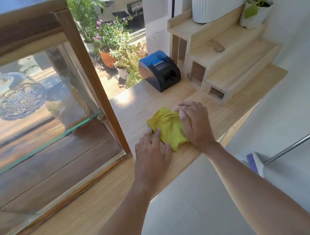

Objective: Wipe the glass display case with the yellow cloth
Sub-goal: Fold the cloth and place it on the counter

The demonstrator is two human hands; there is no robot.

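2 hands rest on the cloth (167, 127), a soft, light, limp fabric that bunches easily and is best gathered into the palm as a wad. Right hand (193, 123) lies flat over its right side, fingers spread and slightly curled, pressing rather than gripping. Left hand (151, 150) lies open, fingertips touching the cloth's left edge. Neither hand encloses it yet. Cloth sits crumpled on the counter (131, 104), just beside the case (90, 72), whose glass front is rigid, smooth and fragile; wiping likely calls for moderate pressure.
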